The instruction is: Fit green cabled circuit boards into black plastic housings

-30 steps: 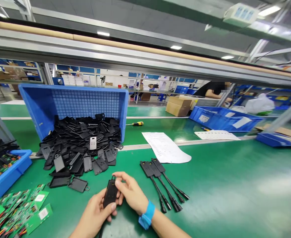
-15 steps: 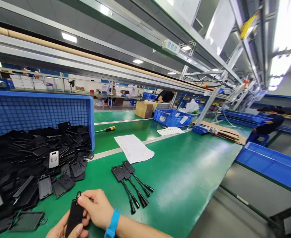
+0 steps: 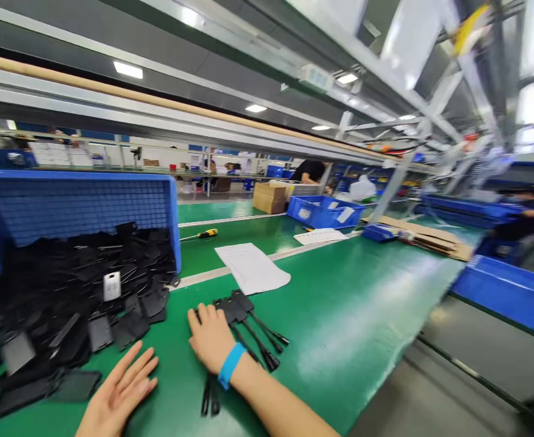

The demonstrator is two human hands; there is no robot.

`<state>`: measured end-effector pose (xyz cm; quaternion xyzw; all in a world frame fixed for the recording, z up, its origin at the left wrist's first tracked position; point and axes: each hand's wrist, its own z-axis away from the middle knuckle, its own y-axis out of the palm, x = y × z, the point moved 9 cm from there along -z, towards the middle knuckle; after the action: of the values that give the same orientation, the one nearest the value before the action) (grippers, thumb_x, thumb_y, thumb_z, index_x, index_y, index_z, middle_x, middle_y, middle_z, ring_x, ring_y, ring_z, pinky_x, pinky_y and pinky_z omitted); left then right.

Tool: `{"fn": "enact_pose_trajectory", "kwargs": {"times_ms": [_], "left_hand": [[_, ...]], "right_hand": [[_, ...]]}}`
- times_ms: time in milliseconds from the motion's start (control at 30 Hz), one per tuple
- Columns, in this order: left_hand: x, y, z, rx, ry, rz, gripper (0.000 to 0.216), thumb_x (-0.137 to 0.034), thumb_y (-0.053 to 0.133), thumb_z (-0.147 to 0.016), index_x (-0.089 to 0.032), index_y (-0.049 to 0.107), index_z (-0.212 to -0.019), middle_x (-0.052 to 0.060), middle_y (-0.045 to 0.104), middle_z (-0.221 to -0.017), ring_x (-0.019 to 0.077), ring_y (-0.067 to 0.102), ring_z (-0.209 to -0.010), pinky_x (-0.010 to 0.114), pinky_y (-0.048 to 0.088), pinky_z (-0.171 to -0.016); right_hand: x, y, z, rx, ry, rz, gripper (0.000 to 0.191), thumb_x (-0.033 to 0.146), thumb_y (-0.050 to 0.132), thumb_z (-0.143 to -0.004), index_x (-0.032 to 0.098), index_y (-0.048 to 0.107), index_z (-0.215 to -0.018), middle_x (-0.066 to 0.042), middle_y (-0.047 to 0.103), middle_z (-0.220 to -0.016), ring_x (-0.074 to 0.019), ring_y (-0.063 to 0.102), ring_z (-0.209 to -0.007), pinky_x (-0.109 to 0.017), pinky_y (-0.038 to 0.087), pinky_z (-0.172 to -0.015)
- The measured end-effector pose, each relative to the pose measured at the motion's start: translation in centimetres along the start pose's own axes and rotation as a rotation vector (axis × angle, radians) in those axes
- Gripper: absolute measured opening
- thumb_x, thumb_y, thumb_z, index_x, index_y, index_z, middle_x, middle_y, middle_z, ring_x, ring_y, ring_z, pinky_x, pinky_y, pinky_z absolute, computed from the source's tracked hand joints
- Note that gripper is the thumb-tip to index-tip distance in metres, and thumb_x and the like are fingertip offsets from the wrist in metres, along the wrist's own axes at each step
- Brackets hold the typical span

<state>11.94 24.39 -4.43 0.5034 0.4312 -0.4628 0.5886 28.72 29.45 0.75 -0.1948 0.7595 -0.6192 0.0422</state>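
My right hand (image 3: 209, 337), with a blue wristband, lies palm down on a black cased cable unit (image 3: 209, 396) on the green belt; only the unit's cable ends show below my wrist. The hand touches the left end of a short row of like black cable units (image 3: 245, 311). My left hand (image 3: 119, 389) hovers open and holds nothing, its fingers spread, just right of loose black plastic covers (image 3: 66, 291) spilling from a tipped blue crate (image 3: 79, 203). One white cover (image 3: 111, 286) lies on the pile.
A printed sheet (image 3: 253, 268) lies beyond the row and a yellow-handled screwdriver (image 3: 203, 234) behind it. Farther back stand a blue bin (image 3: 324, 212) and a cardboard box (image 3: 270, 197). People work at the back (image 3: 310, 172) and right (image 3: 522, 212). The belt ends at right beside a blue tray (image 3: 508, 291).
Both hands held the black unit a moment ago. My right hand has carried it forward to the row on the belt; my left hand has let go and opened. The view panned right.
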Motion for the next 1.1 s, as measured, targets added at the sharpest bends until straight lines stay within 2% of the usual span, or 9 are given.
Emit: {"fn": "enact_pose_trajectory", "kwargs": {"times_ms": [67, 133, 267, 433, 533, 700, 900, 1033, 1100], "left_hand": [[-1.2, -0.4, 0.1, -0.035, -0.006, 0.05, 0.076, -0.044, 0.081, -0.063, -0.021, 0.052, -0.129, 0.011, 0.061, -0.128, 0.0283, 0.053, -0.122, 0.032, 0.053, -0.092], [-1.8, -0.8, -0.1, -0.045, -0.015, 0.126, 0.067, -0.037, 0.081, -0.066, -0.017, 0.055, -0.125, 0.014, 0.06, -0.129, 0.0259, 0.055, -0.119, 0.03, 0.052, -0.091], [-1.5, -2.3, -0.7, -0.102, -0.021, 0.379, 0.044, -0.032, 0.069, -0.079, -0.01, 0.058, -0.116, 0.017, 0.066, -0.115, 0.0219, 0.065, -0.099, 0.03, 0.053, -0.083], [-0.7, -2.7, -0.9, -0.118, -0.113, 0.58, 0.041, -0.041, 0.046, -0.094, -0.007, 0.058, -0.112, 0.018, 0.069, -0.102, 0.018, 0.068, -0.084, 0.027, 0.054, -0.074], [-1.0, -2.7, -0.9, -0.092, -0.126, 0.64, 0.047, -0.046, 0.043, -0.095, -0.006, 0.055, -0.115, 0.018, 0.069, -0.1, 0.0181, 0.068, -0.081, 0.027, 0.054, -0.072], [-1.2, -3.2, -1.0, -0.083, -0.111, 0.689, 0.047, -0.046, 0.043, -0.094, -0.005, 0.057, -0.112, 0.017, 0.07, -0.095, 0.0165, 0.068, -0.076, 0.026, 0.054, -0.07], [-1.0, -3.3, -1.2, -0.109, -0.094, 0.688, 0.044, -0.044, 0.043, -0.094, -0.006, 0.061, -0.103, 0.015, 0.071, -0.086, 0.0154, 0.066, -0.068, 0.025, 0.053, -0.065], [-1.5, -3.3, -1.0, -0.097, -0.073, 0.652, 0.042, -0.041, 0.04, -0.096, -0.006, 0.063, -0.101, 0.012, 0.071, -0.081, 0.0137, 0.065, -0.064, 0.024, 0.053, -0.062], [-1.7, -3.1, -0.8, -0.074, -0.061, 0.627, 0.04, -0.039, 0.042, -0.095, -0.007, 0.064, -0.1, 0.011, 0.07, -0.079, 0.0134, 0.064, -0.063, 0.024, 0.052, -0.061]], "right_hand": [[0.3, 0.3, 0.2, -0.012, -0.035, -0.014, 0.048, 0.008, 0.043, -0.086, 0.014, 0.049, -0.133, -0.022, 0.041, -0.143, -0.035, 0.044, -0.126, -0.06, 0.037, -0.1], [2.1, 0.4, 0.9, -0.042, -0.144, -0.16, 0.05, 0.002, 0.037, -0.085, 0.016, 0.051, -0.13, -0.017, 0.044, -0.141, -0.0287, 0.042, -0.126, -0.053, 0.036, -0.104], [7.8, 0.1, 3.2, 0.029, -0.414, -0.562, 0.033, 0.012, 0.043, -0.088, 0.017, 0.058, -0.117, -0.012, 0.058, -0.115, -0.0199, 0.053, -0.108, -0.036, 0.045, -0.096], [16.7, 0.3, 7.3, 0.261, -0.766, -0.616, 0.025, 0.015, 0.055, -0.084, 0.021, 0.062, -0.107, -0.006, 0.063, -0.103, -0.0185, 0.057, -0.094, -0.031, 0.048, -0.084], [20.2, 0.8, 8.6, 0.277, -0.789, -0.62, 0.024, 0.017, 0.062, -0.08, 0.02, 0.061, -0.104, -0.005, 0.064, -0.102, -0.0184, 0.058, -0.091, -0.029, 0.047, -0.081], [23.8, 0.3, 10.4, 0.107, -0.88, -0.559, 0.037, 0.032, 0.068, -0.078, 0.017, 0.057, -0.11, -0.008, 0.061, -0.104, -0.0214, 0.055, -0.09, -0.034, 0.047, -0.075], [28.3, -1.2, 13.8, -0.135, -1.197, -0.426, 0.063, 0.056, 0.04, -0.092, 0.011, 0.039, -0.136, -0.011, 0.048, -0.141, -0.0243, 0.036, -0.132, -0.047, 0.028, -0.113], [30.0, 0.1, 17.4, -0.404, -1.265, -0.351, 0.046, 0.035, 0.045, -0.094, 0.008, 0.046, -0.131, -0.011, 0.055, -0.135, -0.0253, 0.044, -0.128, -0.044, 0.042, -0.104], [29.5, 1.5, 19.6, -0.335, -1.305, -0.429, 0.032, 0.024, 0.048, -0.092, 0.018, 0.056, -0.122, -0.006, 0.062, -0.126, -0.0199, 0.054, -0.119, -0.035, 0.049, -0.096]]}}
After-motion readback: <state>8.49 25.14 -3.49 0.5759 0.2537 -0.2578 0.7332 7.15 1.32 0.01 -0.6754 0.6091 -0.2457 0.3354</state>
